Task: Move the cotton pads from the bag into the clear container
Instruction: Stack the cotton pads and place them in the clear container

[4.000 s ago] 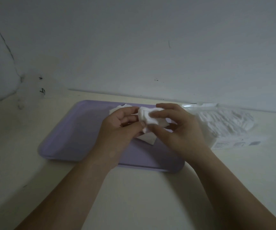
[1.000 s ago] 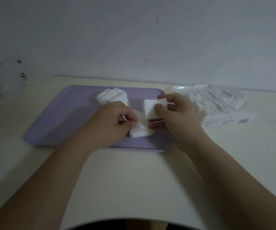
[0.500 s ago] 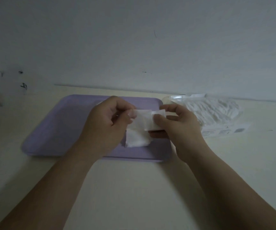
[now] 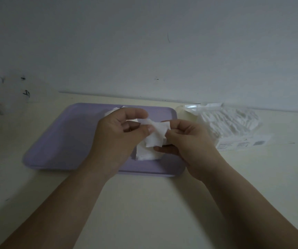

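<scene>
Hands meet above the tray, both forearms reaching in from the bottom edge. Left hand (image 4: 119, 135) pinches the left edge of a white cotton pad (image 4: 158, 131) with thumb and index finger. Right hand (image 4: 189, 141) pinches its right edge, fingers curled under. Loose pads (image 4: 144, 154) lie on the purple tray (image 4: 64, 141) just below, partly hidden by the hands. A white scrap behind the left hand is mostly covered. The bag (image 4: 230, 123) of pads sits on the table (image 4: 144, 203) right of the tray, its label unreadable.

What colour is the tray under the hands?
The tray is pale lilac purple, plain, seen in the head view.
</scene>
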`<control>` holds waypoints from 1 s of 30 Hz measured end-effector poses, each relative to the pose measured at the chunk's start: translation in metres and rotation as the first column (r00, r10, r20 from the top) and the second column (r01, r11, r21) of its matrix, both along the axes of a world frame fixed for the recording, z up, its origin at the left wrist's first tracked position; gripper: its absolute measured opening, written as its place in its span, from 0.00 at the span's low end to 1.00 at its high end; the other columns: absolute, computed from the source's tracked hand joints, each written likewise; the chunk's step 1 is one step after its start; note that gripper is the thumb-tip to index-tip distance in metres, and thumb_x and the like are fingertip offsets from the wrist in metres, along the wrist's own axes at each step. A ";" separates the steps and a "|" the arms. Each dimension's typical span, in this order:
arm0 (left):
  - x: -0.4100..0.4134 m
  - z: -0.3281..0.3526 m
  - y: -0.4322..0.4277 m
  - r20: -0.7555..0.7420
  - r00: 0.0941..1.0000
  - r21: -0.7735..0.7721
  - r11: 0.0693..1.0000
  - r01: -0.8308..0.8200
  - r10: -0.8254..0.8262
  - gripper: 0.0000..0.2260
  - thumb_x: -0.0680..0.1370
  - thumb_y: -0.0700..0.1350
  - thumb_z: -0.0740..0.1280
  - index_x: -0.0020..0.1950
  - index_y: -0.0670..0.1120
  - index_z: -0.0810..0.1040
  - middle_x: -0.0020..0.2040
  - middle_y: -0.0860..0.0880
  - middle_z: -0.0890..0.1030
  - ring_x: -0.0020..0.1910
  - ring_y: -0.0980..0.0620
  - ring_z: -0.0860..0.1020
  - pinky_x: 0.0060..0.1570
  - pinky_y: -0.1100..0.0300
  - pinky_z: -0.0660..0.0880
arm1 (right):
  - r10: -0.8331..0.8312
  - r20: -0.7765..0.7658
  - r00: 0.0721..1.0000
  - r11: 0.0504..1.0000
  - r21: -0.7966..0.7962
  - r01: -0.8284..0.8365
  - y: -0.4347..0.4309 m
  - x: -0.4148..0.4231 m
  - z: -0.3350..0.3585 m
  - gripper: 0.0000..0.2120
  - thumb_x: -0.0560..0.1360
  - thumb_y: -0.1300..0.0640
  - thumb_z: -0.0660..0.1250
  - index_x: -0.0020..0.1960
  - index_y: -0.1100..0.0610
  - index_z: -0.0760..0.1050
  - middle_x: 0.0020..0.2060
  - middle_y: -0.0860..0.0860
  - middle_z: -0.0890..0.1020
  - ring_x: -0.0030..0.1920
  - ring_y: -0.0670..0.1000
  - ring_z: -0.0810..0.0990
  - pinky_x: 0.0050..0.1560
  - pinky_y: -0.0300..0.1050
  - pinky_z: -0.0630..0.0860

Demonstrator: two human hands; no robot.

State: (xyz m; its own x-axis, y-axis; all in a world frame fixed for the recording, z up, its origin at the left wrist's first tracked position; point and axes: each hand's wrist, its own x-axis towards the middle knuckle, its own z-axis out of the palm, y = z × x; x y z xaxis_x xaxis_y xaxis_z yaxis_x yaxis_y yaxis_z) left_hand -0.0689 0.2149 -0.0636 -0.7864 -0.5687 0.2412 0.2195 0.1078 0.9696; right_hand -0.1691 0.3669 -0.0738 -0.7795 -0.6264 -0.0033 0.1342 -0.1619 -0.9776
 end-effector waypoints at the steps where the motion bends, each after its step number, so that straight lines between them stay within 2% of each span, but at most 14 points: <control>1: 0.000 0.000 0.000 0.011 1.000 -0.015 1.000 0.005 -0.005 0.13 0.73 0.34 0.78 0.52 0.49 0.86 0.46 0.43 0.88 0.46 0.48 0.85 0.55 0.47 0.80 | 0.009 -0.004 1.000 1.000 -0.009 -0.009 0.001 0.001 0.000 0.09 0.82 0.69 0.65 0.53 0.64 0.84 0.47 0.64 0.87 0.49 0.60 0.88 0.48 0.52 0.86; 7: -0.001 -0.002 -0.001 0.031 0.999 -0.224 0.975 -0.005 0.013 0.16 0.74 0.36 0.77 0.52 0.57 0.86 0.44 0.51 0.84 0.42 0.53 0.81 0.46 0.64 0.78 | 0.013 -0.014 1.000 1.000 -0.019 -0.014 0.002 0.001 0.001 0.06 0.81 0.67 0.68 0.51 0.63 0.85 0.48 0.67 0.86 0.48 0.60 0.87 0.45 0.50 0.85; 9: -0.002 -0.002 -0.003 0.049 0.999 -0.263 0.965 0.008 0.005 0.16 0.75 0.37 0.77 0.53 0.58 0.85 0.45 0.49 0.82 0.40 0.52 0.80 0.44 0.65 0.78 | 0.014 -0.017 1.000 1.000 -0.020 -0.015 0.002 0.001 0.000 0.06 0.81 0.67 0.69 0.49 0.62 0.85 0.46 0.65 0.87 0.46 0.60 0.87 0.45 0.51 0.85; 11: -0.002 -0.003 -0.004 0.067 0.998 -0.299 0.954 0.026 -0.006 0.14 0.76 0.37 0.76 0.52 0.57 0.85 0.43 0.53 0.80 0.38 0.55 0.77 0.42 0.66 0.77 | 0.030 -0.016 0.999 0.999 -0.021 -0.030 0.002 0.000 -0.001 0.05 0.80 0.66 0.70 0.49 0.61 0.85 0.46 0.65 0.87 0.47 0.61 0.87 0.47 0.53 0.85; 13: -0.002 -0.002 -0.004 0.084 0.996 -0.328 0.944 0.035 -0.008 0.10 0.76 0.38 0.76 0.48 0.53 0.85 0.38 0.58 0.77 0.34 0.59 0.75 0.37 0.68 0.74 | 0.044 -0.019 0.999 0.999 -0.015 -0.045 0.003 0.000 0.000 0.05 0.80 0.65 0.70 0.49 0.61 0.85 0.46 0.64 0.87 0.47 0.61 0.88 0.47 0.54 0.85; 15: -0.001 -0.001 -0.005 0.081 0.997 -0.337 0.941 0.029 -0.002 0.07 0.75 0.39 0.77 0.44 0.51 0.84 0.38 0.57 0.77 0.32 0.59 0.74 0.34 0.68 0.72 | 0.037 -0.014 0.999 0.999 -0.020 -0.037 0.003 0.000 0.001 0.07 0.80 0.65 0.70 0.45 0.59 0.85 0.45 0.64 0.87 0.47 0.61 0.88 0.46 0.54 0.86; 17: 0.000 0.001 -0.006 0.042 0.999 -0.320 0.947 0.022 -0.009 0.06 0.73 0.41 0.77 0.42 0.51 0.83 0.45 0.55 0.80 0.34 0.58 0.76 0.35 0.65 0.73 | -0.006 0.000 1.000 1.000 -0.017 0.006 0.002 0.000 0.000 0.06 0.80 0.65 0.70 0.46 0.61 0.84 0.46 0.66 0.87 0.50 0.64 0.88 0.48 0.56 0.86; 19: 0.000 0.002 -0.008 0.014 0.999 -0.249 0.968 0.032 -0.029 0.03 0.72 0.43 0.74 0.41 0.50 0.82 0.50 0.54 0.83 0.41 0.54 0.79 0.43 0.59 0.75 | -0.067 0.019 0.998 0.998 -0.006 0.067 0.001 -0.004 -0.004 0.04 0.80 0.65 0.70 0.51 0.65 0.83 0.48 0.67 0.86 0.53 0.67 0.87 0.49 0.57 0.86; 21: 0.001 0.003 -0.010 0.008 0.998 -0.139 0.988 0.063 -0.062 0.03 0.72 0.43 0.73 0.42 0.49 0.81 0.49 0.51 0.86 0.43 0.49 0.79 0.47 0.54 0.75 | -0.107 0.050 0.993 0.994 -0.005 0.108 0.000 -0.007 -0.006 0.04 0.80 0.65 0.70 0.52 0.67 0.82 0.48 0.67 0.86 0.52 0.67 0.87 0.50 0.58 0.86; 23: 0.000 0.003 -0.011 0.021 0.994 -0.060 0.992 0.106 -0.105 0.04 0.72 0.42 0.72 0.44 0.48 0.80 0.42 0.48 0.83 0.41 0.50 0.78 0.45 0.57 0.73 | -0.100 0.076 0.992 0.995 -0.019 0.102 0.000 -0.008 -0.006 0.03 0.80 0.65 0.70 0.50 0.65 0.82 0.46 0.63 0.86 0.49 0.62 0.87 0.50 0.57 0.87; 25: -0.001 0.001 -0.009 0.040 0.989 -0.031 0.990 0.140 -0.139 0.08 0.72 0.39 0.72 0.49 0.48 0.81 0.40 0.51 0.82 0.39 0.53 0.78 0.41 0.62 0.74 | -0.071 0.081 0.994 0.997 -0.027 0.074 0.000 -0.007 -0.005 0.03 0.80 0.64 0.70 0.50 0.63 0.82 0.46 0.63 0.86 0.49 0.59 0.87 0.49 0.54 0.87; 28: -0.001 0.000 -0.008 0.041 0.983 0.078 0.982 0.173 -0.177 0.12 0.72 0.39 0.72 0.54 0.49 0.83 0.42 0.51 0.84 0.41 0.50 0.79 0.38 0.59 0.76 | -0.038 0.069 0.997 0.999 -0.018 0.039 -0.001 -0.006 -0.006 0.05 0.81 0.63 0.69 0.52 0.64 0.83 0.50 0.65 0.86 0.53 0.62 0.87 0.54 0.57 0.86; 30: -0.001 0.001 -0.009 0.019 0.974 0.143 0.965 0.221 -0.226 0.10 0.75 0.37 0.73 0.56 0.43 0.83 0.43 0.46 0.83 0.39 0.49 0.78 0.37 0.58 0.75 | -0.025 0.062 0.998 1.000 -0.015 0.026 -0.001 -0.005 -0.006 0.07 0.81 0.62 0.69 0.54 0.65 0.82 0.54 0.69 0.85 0.56 0.66 0.86 0.56 0.59 0.85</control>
